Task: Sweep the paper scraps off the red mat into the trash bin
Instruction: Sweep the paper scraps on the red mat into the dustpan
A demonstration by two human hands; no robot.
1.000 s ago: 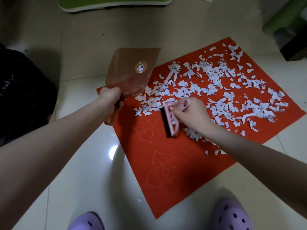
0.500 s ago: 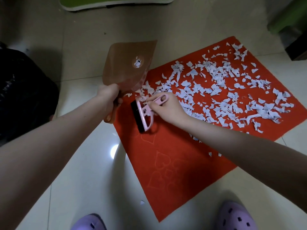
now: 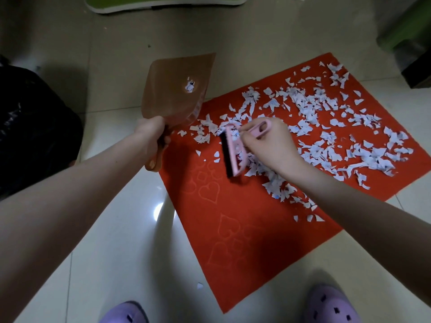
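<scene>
- Head view: paper scraps (image 3: 310, 127) look featherlight and flyaway, so short gentle strokes.
- Right hand (image 3: 271, 145) grip pinches the pink brush (image 3: 233, 151) handle.
- Left hand (image 3: 152, 134) grip clenches the dustpan (image 3: 175, 89) handle, just left of the brush.

We see a matt, felt-like red mat (image 3: 245, 229) with faint hearts pressed into its nap, and thin white paper scraps (image 3: 326, 127), ragged-edged, lying across it. We see the dustpan (image 3: 177, 89), a semi-translucent brownish plastic with a dull sheen, and the pink brush (image 3: 235, 148), smooth plastic with dark, matt bristles. We note the floor tiles (image 3: 116, 241), glossy and pale, throwing back a light. The black bag (image 3: 30, 136) looks like thin, crinkled, shiny plastic. The lilac clogs (image 3: 331, 306) look matt and rubbery.
</scene>
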